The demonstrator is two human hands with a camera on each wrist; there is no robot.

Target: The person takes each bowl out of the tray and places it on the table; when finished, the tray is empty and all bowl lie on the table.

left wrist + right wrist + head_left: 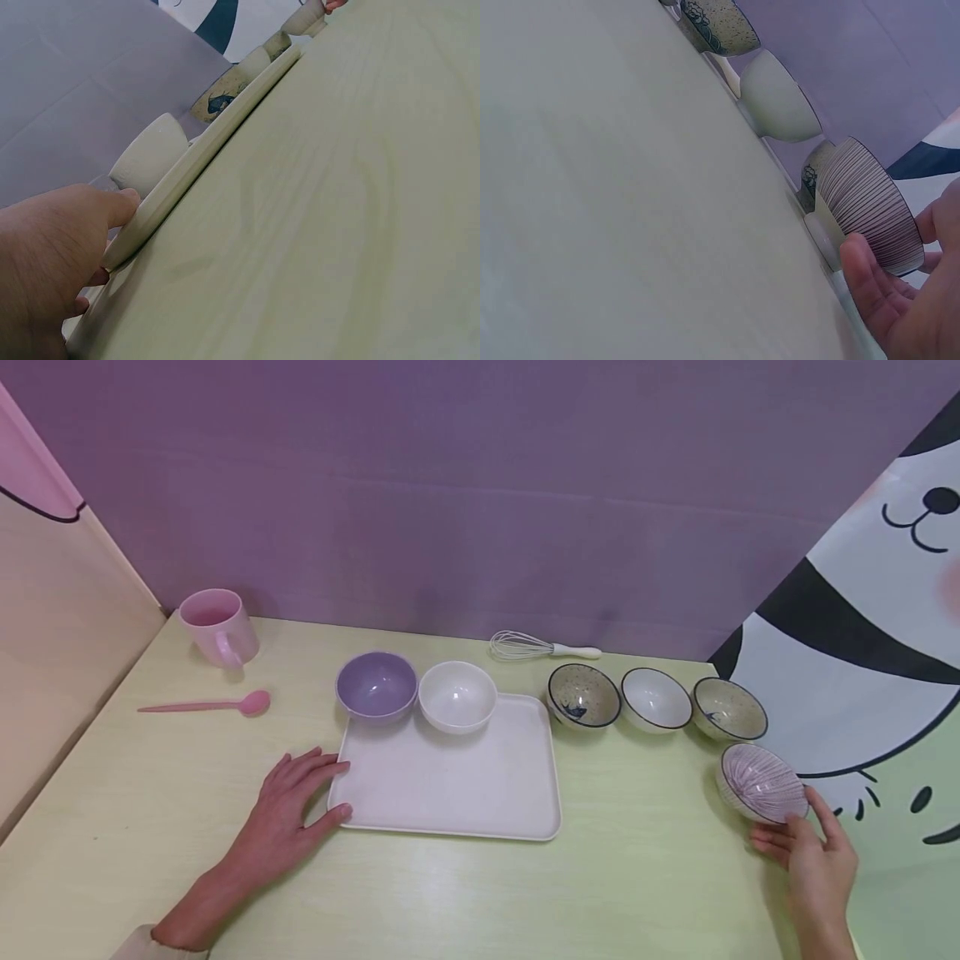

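Observation:
My left hand rests at the left edge of a white rectangular tray. Its thumb and forefinger are spread along the rim and touch it, also seen beside the tray edge in the left wrist view. A purple bowl and a white bowl stand side by side at the tray's back left. At the far right my right hand holds a striped bowl by its near right side. In the right wrist view, the thumb lies against the striped bowl's outer wall and other fingers are partly hidden behind it.
A speckled bowl, a black-rimmed white bowl and another speckled bowl line the back right. A whisk lies behind them. A pink mug and a pink spoon are at the back left.

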